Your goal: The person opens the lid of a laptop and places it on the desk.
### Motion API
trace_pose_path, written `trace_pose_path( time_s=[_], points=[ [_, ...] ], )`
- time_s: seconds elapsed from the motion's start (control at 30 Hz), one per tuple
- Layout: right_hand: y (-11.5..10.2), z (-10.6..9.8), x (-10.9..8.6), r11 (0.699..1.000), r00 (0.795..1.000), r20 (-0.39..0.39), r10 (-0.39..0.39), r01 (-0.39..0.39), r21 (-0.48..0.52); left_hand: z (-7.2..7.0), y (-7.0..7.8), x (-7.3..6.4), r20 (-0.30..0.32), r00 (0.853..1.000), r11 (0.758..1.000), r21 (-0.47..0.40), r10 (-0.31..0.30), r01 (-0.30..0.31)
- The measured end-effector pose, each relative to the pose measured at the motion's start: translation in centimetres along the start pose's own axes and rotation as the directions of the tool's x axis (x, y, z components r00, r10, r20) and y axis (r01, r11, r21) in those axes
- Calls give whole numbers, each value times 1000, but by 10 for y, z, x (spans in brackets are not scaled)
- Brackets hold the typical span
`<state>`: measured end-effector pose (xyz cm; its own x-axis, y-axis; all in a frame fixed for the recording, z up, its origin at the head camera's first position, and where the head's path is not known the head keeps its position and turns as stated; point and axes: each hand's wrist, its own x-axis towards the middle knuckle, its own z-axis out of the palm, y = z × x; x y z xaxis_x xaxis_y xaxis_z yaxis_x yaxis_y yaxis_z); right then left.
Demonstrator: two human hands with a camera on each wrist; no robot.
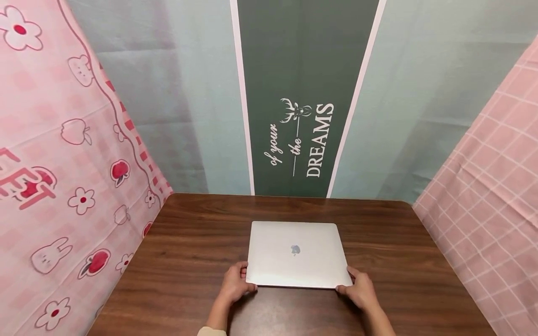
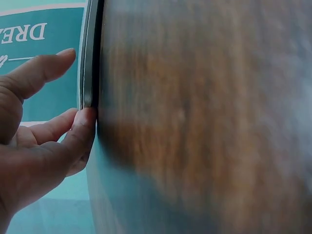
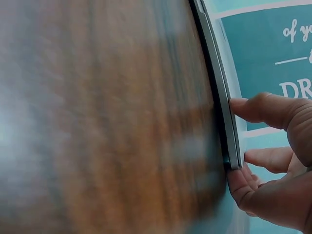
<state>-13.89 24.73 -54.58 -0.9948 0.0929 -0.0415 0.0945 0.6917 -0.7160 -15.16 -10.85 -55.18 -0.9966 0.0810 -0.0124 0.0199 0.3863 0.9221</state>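
A closed silver laptop (image 1: pixel 297 266) with an apple logo on its lid lies level at the table's middle. My left hand (image 1: pixel 236 283) holds its near left corner, thumb by the front edge and fingers against the left side. In the left wrist view, fingertips (image 2: pixel 84 119) meet the laptop's corner, while the thumb is slightly off the edge. At the near right corner, my right hand (image 1: pixel 360 290) grips the laptop, its thumb (image 3: pixel 248 108) touching the edge in the right wrist view. A dark line runs under the laptop; whether it is slightly raised, I cannot tell.
The brown wood-grain table (image 1: pixel 201 233) extends around the laptop on all sides. Behind it hangs a green and grey-blue curtain (image 1: pixel 290 70) with printed words. Pink patterned cloths hang at the left (image 1: pixel 84 163) and right (image 1: pixel 491 186).
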Motion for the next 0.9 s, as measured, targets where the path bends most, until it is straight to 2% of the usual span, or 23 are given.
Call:
trace_pose_path(
  time_s=[0.4,0.53,0.67,0.73,0.8,0.9],
  points=[
    [1,-1,-24,997,997,17,76,-76,18,-8,1,-12,54,998,1000,7,-19,19],
    [4,-6,-27,995,995,12,99,-99,16,-6,2,-15,55,998,1000,11,-22,22],
    [7,-7,-28,995,995,14,101,-101,5,-4,1,-17,61,998,1000,1,11,-11],
    [6,-7,-29,994,994,17,105,-105,11,-5,0,-19,59,997,999,-7,46,-45],
    [6,-7,-29,994,994,14,105,-105,17,-7,0,-19,61,997,999,-30,46,-45],
    [2,-8,-30,997,997,1,83,-83,7,-10,1,-19,78,997,999,-47,13,-10]
  ],
)
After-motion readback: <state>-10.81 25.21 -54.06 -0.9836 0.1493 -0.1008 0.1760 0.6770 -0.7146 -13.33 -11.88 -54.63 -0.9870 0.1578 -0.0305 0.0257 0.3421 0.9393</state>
